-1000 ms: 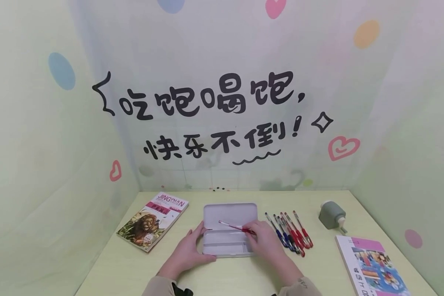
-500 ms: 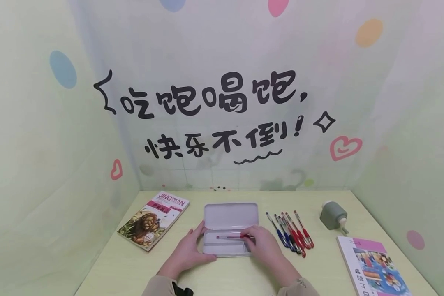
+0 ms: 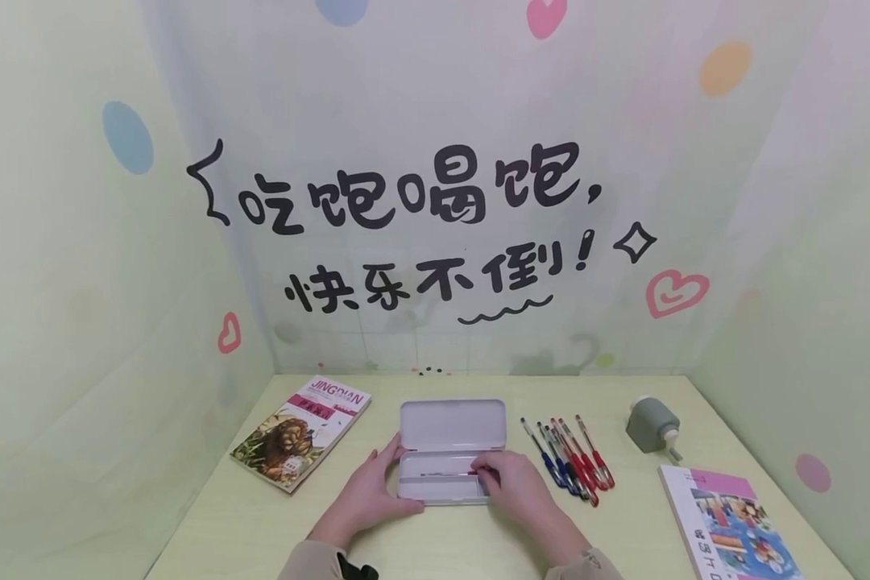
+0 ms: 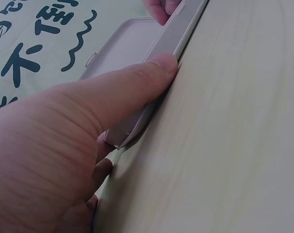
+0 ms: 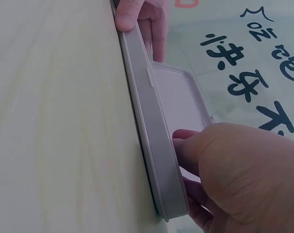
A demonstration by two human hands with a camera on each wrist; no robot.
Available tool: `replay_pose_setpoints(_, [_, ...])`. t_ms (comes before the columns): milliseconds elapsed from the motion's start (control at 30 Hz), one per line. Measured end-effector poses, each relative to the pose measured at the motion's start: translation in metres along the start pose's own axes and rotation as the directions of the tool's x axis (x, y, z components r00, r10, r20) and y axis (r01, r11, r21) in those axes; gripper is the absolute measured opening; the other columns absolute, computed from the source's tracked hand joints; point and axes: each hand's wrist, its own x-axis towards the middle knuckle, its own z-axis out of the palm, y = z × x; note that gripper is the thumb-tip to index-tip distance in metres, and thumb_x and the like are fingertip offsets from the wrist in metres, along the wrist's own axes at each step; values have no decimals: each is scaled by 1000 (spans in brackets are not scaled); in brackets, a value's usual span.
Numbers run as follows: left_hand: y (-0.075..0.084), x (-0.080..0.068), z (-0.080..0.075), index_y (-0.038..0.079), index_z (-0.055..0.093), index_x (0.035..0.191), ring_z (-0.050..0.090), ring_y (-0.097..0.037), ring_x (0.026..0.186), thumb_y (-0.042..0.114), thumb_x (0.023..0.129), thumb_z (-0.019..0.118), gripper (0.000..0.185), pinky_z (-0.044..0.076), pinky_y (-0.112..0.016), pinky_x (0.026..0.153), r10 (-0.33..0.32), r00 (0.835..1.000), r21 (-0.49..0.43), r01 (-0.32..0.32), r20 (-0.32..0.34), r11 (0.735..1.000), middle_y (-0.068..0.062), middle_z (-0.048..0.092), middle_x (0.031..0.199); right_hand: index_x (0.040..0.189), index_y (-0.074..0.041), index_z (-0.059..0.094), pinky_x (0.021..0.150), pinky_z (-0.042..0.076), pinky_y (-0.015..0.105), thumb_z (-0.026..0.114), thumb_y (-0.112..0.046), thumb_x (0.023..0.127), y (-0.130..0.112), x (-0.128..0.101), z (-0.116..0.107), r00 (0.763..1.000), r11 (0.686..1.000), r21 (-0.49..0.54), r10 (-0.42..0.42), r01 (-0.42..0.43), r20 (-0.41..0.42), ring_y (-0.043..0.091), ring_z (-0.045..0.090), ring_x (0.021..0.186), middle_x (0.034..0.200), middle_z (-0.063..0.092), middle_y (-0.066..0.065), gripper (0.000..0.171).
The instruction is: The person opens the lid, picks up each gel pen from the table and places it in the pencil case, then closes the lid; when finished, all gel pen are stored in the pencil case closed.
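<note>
Pale green walls with coloured dots, hearts and black painted characters closed in the light wooden tabletop (image 3: 478, 548) on three sides. Near the middle of the tabletop, towards its near edge, lay a grey pencil case (image 3: 445, 459) with its lid folded open towards the far edge. The left hand (image 3: 373, 491) gripped the case's left end, thumb curled along the near wall and fingers round the far side; the left wrist view showed the thumb pressed flat against that wall. The right hand (image 3: 511, 483) was at the case's right end, its fingers bent over the rim into the tray, pinching the end of a red pen (image 3: 449, 474) that lay lengthwise inside, along the tray's divider. Just right of the case a loose row of red and blue pens (image 3: 569, 455) lay fanned on the tabletop. Further right, near the far right corner, stood a grey pencil sharpener (image 3: 652, 423), and a pink-covered book (image 3: 732, 528) lay at the near right corner. Another book with a lion cover (image 3: 300, 431) lay towards the left edge.
</note>
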Motion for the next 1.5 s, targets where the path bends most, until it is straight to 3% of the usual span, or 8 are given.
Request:
replay_pose_setpoints(167, [-2, -1, 2, 12, 24, 176, 25, -60, 164, 60, 67, 100, 142, 23, -79, 132, -9, 1000, -4, 9, -2, 1000, 0, 52, 171, 118, -22, 82, 109, 63, 55, 76, -17, 101, 9, -4, -9, 993, 992, 55, 112, -110, -43, 28, 76, 120, 122, 82, 1, 18])
replay_pose_setpoints(267, [-4, -1, 4, 12, 24, 176, 25, -59, 164, 61, 66, 100, 143, 22, -78, 133, -5, 1000, -10, 5, -3, 1000, 1, 53, 171, 122, -20, 80, 116, 57, 61, 74, -19, 103, 22, -6, -20, 981, 988, 16, 157, -156, -110, 35, 71, 130, 131, 79, 6, 20])
replay_pose_setpoints(467, [-7, 0, 5, 11, 24, 176, 26, -58, 164, 61, 66, 100, 143, 22, -77, 133, 7, 1000, -12, -7, -7, 1000, 2, 54, 170, 121, -8, 79, 107, 58, 68, 71, -15, 103, 57, -10, -46, 939, 965, -131, 183, -229, -292, 49, 69, 124, 129, 77, 20, 21])
replay_pose_setpoints(533, [-8, 1, 5, 11, 24, 176, 27, -58, 165, 61, 66, 100, 143, 23, -77, 133, 8, 1000, -7, -8, -8, 1000, 2, 54, 170, 122, -5, 78, 103, 59, 68, 68, -16, 104, 67, -13, -54, 925, 948, -164, 213, -274, -313, 52, 69, 118, 128, 76, 24, 24])
replay_pose_setpoints(767, [-4, 0, 2, 9, 23, 176, 27, -59, 164, 61, 67, 100, 142, 23, -77, 133, 14, 1000, 6, -14, -5, 1000, 0, 54, 170, 135, 0, 71, 94, 58, 74, 61, -25, 105, 91, -20, -72, 875, 864, -206, 400, -459, -273, 59, 66, 116, 137, 67, 34, 41])
replay_pose_setpoints(1100, [-5, 2, 3, 10, 23, 176, 27, -55, 166, 63, 67, 99, 143, 22, -75, 135, 15, 1000, 4, -15, -5, 1000, 2, 54, 170, 147, 4, 61, 96, 56, 76, 54, -26, 107, 105, -25, -84, 795, 773, -191, 578, -606, -182, 64, 60, 124, 145, 58, 39, 51])
replay_pose_setpoints(1267, [-5, 3, 2, 11, 23, 176, 26, -53, 167, 63, 67, 99, 143, 21, -73, 136, 17, 1000, 8, -17, -3, 1000, 2, 53, 170, 145, 7, 61, 90, 59, 73, 57, -28, 106, 111, -26, -86, 774, 748, -201, 617, -632, -140, 61, 62, 118, 139, 61, 40, 53])
replay_pose_setpoints(1500, [-7, 3, 3, 12, 24, 176, 30, -53, 166, 63, 68, 99, 141, 22, -72, 137, 37, 999, 16, -37, -8, 999, 0, 52, 172, 135, 5, 68, 81, 61, 68, 61, -25, 104, 112, -28, -86, 773, 748, -196, 621, -634, -131, 54, 66, 105, 125, 67, 36, 44])
